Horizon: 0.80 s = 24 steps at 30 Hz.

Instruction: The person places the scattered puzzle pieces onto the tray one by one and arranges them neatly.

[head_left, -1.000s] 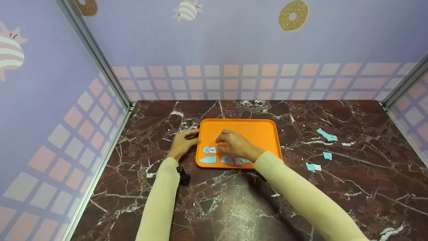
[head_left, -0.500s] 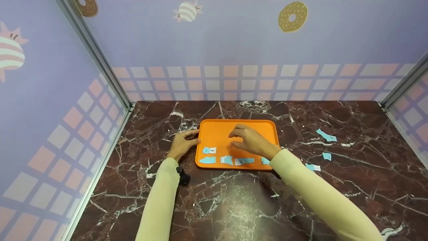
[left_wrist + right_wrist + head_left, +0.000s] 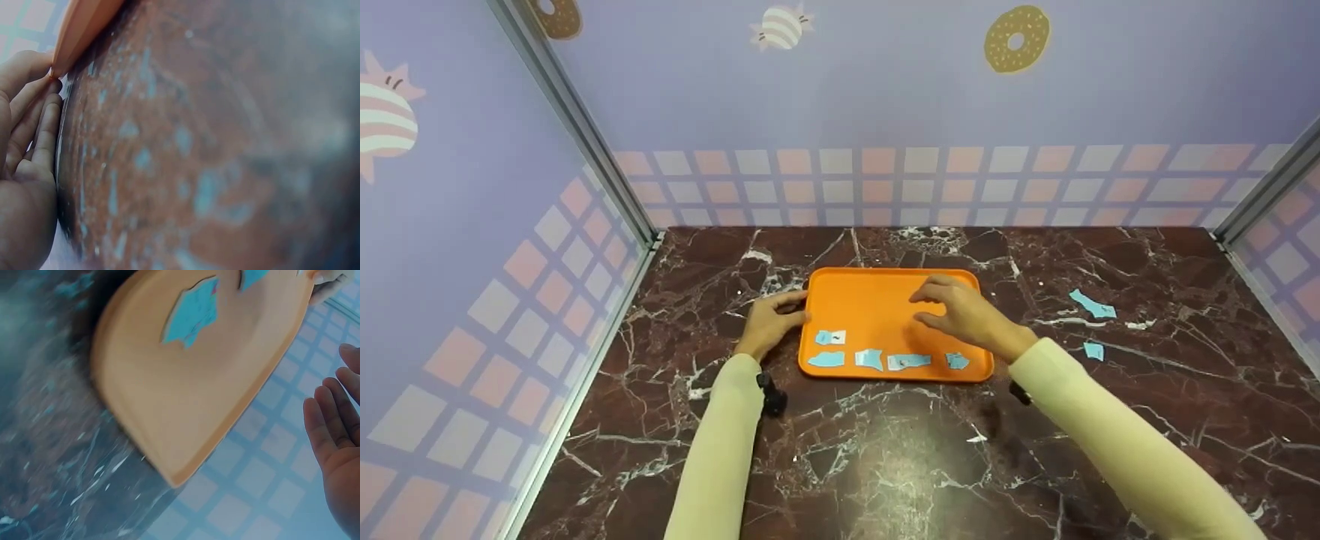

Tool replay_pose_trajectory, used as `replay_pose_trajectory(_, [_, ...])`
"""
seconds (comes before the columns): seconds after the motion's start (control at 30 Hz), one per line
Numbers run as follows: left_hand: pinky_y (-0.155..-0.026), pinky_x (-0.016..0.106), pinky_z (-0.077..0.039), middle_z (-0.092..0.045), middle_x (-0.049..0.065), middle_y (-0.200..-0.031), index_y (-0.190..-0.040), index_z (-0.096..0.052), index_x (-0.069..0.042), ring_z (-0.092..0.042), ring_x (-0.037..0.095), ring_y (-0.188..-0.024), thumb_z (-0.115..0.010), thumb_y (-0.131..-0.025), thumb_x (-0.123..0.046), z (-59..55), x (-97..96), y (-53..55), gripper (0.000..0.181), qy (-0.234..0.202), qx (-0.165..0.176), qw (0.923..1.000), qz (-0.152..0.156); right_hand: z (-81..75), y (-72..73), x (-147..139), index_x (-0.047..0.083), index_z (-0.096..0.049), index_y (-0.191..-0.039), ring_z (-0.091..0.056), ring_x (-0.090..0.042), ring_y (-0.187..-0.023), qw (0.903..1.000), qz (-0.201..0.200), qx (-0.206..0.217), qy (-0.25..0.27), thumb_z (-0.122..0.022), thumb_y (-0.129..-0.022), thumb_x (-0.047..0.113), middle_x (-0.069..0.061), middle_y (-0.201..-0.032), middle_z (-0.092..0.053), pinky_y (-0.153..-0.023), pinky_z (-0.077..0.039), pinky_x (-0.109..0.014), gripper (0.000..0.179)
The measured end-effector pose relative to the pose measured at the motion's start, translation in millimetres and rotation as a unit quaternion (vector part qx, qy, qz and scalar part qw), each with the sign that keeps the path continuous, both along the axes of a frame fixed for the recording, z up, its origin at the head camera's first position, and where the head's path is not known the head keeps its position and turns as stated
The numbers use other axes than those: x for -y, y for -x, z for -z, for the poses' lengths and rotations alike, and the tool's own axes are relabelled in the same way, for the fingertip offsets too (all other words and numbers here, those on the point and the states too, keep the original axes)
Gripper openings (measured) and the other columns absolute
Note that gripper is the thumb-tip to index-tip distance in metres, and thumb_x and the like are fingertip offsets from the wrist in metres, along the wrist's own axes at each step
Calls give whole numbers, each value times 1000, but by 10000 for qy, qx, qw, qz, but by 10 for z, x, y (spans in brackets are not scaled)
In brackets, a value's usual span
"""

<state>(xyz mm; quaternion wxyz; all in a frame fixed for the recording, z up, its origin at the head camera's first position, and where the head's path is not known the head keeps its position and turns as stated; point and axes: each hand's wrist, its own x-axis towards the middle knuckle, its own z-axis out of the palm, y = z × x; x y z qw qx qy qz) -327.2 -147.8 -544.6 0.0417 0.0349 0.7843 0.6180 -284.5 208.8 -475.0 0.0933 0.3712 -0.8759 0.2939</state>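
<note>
An orange tray (image 3: pixel 885 300) lies on the marbled table, with several torn light-blue paper scraps near its front side. One scrap with a white end (image 3: pixel 830 337) sits above another scrap (image 3: pixel 826 359) at the tray's left. My left hand (image 3: pixel 769 322) rests at the tray's left rim; its thumb and fingers touch the edge, fairly straight in the left wrist view. My right hand (image 3: pixel 964 315) hovers over the tray's right half, fingers apart and holding nothing. Below it lies a small scrap (image 3: pixel 957 361) at the front right corner, seen larger in the right wrist view (image 3: pixel 191 312).
To the right of the tray, a long scrap (image 3: pixel 1092 304) and a small scrap (image 3: pixel 1094 351) lie on the table (image 3: pixel 1170 390). A patterned back wall (image 3: pixel 915 184) and a left wall (image 3: pixel 540 285) enclose the table.
My right hand has moved right, away from the scrap with the white end, uncovering the tray's front scraps. Its sleeve now covers a third scrap on the table. The left hand has stayed put.
</note>
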Motion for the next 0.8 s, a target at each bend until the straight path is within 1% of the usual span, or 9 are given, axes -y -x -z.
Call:
replay_pose_trajectory(0.1, [-101,37,-55,-70,12,-137,-135,-75,-5,-65,28,-123,-82,-90,-1,-5,-1,3,46,20,-6,10000,-17,-4,-21,-119,-4,-76,-114,-70,-34,-100,9999,75,-130,13,-82,-93,4,-16,-111,-71,-88,-60,-47,24])
replay_pose_trajectory(0.3, [-102,39,-54,-71,12,-136,-134,-75,-5,-65,28,-123,-81,-90,0,-12,3,2,45,42,-32,10000,-14,-25,-81,-352,-6,-76,-115,-71,-36,-100,9995,315,-22,-27,-83,-92,3,-18,-112,-69,-88,-60,-47,26])
replay_pose_trajectory(0.43, [-103,39,-54,-70,11,-137,-135,-75,-6,-65,28,-124,-82,-90,-1,-8,3,-3,46,101,4,9999,-45,-8,-111,-498,-6,-76,-114,-70,-35,-95,9989,454,-61,-104,-83,-91,3,-17,-110,-69,-81,-61,-48,25])
replay_pose_trajectory(0.57, [-104,40,-53,-70,11,-137,-136,-74,-7,-65,28,-124,-82,-91,-2,-11,0,-13,46,92,41,9999,-24,16,-151,-634,-5,-76,-115,-67,-36,-87,9980,614,81,-126,-84,-91,3,-15,-108,-67,-74,-59,-50,26])
replay_pose_trajectory(0.7, [-102,39,-54,-70,11,-137,-136,-74,-7,-65,27,-123,-82,-91,-2,-16,1,-23,46,77,51,10000,-11,41,-198,-758,-3,-77,-114,-67,-37,-92,9970,740,185,-130,-85,-90,4,-14,-110,-69,-80,-58,-51,26])
replay_pose_trajectory(0.8, [-101,40,-55,-69,13,-138,-136,-74,-5,-65,29,-123,-81,-91,0,-19,2,-29,45,69,11,10000,16,66,-236,-848,-3,-78,-113,-68,-39,-96,9967,776,198,-124,-85,-89,2,-15,-110,-70,-86,-58,-52,25])
